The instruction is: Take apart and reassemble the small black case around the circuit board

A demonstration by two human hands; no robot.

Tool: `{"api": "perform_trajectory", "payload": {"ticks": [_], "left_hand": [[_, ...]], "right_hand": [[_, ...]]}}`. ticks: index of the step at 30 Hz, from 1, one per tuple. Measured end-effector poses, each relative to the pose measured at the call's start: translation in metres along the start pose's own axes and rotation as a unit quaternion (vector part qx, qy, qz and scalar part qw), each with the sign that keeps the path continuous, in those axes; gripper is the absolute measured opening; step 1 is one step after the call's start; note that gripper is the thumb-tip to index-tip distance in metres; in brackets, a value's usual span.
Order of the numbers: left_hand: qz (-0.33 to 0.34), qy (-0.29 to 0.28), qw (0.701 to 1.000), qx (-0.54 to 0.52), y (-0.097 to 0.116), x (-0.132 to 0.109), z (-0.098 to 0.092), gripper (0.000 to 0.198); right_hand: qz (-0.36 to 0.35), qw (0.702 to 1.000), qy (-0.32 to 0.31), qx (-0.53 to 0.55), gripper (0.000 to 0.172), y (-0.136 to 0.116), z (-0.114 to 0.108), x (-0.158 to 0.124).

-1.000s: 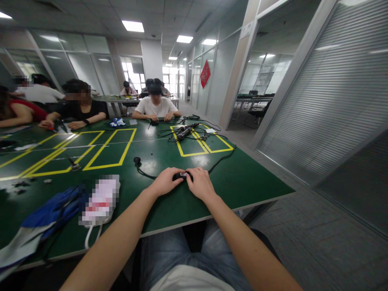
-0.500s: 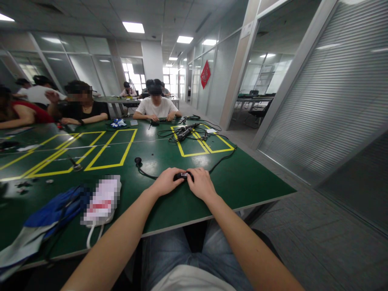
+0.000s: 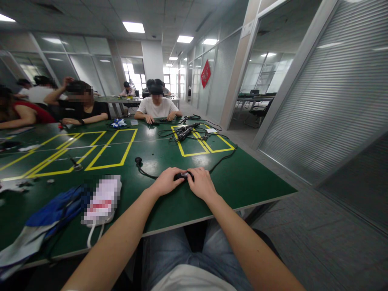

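Near the table's front edge, my left hand (image 3: 166,180) and my right hand (image 3: 201,182) meet over a small black corded device (image 3: 182,175) with a pale patch on top. The fingers of my left hand close round its left end. My right hand grips the other end, its thumb on the device. Much of it is hidden under my fingers. On the left, a black cord (image 3: 147,174) leads to a round black plug-like end (image 3: 138,161). Another black cord (image 3: 218,161) runs from beside my right hand toward the far right edge.
The green table (image 3: 254,182) carries yellow tape rectangles (image 3: 123,165). Tangled black cords and tools (image 3: 184,132) lie at the back right. Blue and white gloves (image 3: 54,208) and a white pouch-like item (image 3: 103,198), partly pixelated, lie left. A co-worker (image 3: 157,106) sits opposite; others sit further left.
My hands stay almost still on the device. A co-worker at the left has raised a hand to the head, and the person opposite has shifted a hand slightly left.
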State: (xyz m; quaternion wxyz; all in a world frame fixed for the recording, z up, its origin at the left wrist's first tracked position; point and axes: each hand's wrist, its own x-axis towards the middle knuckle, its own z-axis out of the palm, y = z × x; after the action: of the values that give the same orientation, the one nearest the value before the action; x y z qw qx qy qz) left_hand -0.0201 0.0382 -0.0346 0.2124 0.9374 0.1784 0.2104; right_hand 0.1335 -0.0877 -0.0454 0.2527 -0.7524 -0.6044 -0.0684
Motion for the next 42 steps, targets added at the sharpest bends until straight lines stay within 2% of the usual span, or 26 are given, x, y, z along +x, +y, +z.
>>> {"api": "perform_trajectory", "payload": {"ticks": [13, 22, 34, 36, 42], "left_hand": [[0.019, -0.019, 0.998, 0.059, 0.004, -0.002, -0.004, 0.036], [0.01, -0.009, 1.0, 0.023, 0.006, -0.001, -0.003, 0.034], [0.029, 0.004, 0.999, 0.018, 0.004, -0.002, -0.002, 0.034], [0.027, 0.006, 1.0, 0.01, 0.002, -0.001, -0.001, 0.033], [0.023, 0.007, 1.0, 0.003, -0.002, 0.0, 0.0, 0.033]], "right_hand": [[-0.017, 1.0, -0.008, -0.013, 0.028, -0.003, -0.002, -0.001], [-0.018, 0.999, -0.018, -0.048, 0.026, -0.01, -0.006, -0.002], [-0.026, 0.999, -0.005, -0.02, 0.027, -0.01, -0.009, -0.004], [-0.026, 0.999, -0.009, -0.017, 0.03, -0.009, -0.008, -0.004], [-0.017, 1.0, -0.003, -0.005, 0.056, -0.006, -0.004, -0.004]]}}
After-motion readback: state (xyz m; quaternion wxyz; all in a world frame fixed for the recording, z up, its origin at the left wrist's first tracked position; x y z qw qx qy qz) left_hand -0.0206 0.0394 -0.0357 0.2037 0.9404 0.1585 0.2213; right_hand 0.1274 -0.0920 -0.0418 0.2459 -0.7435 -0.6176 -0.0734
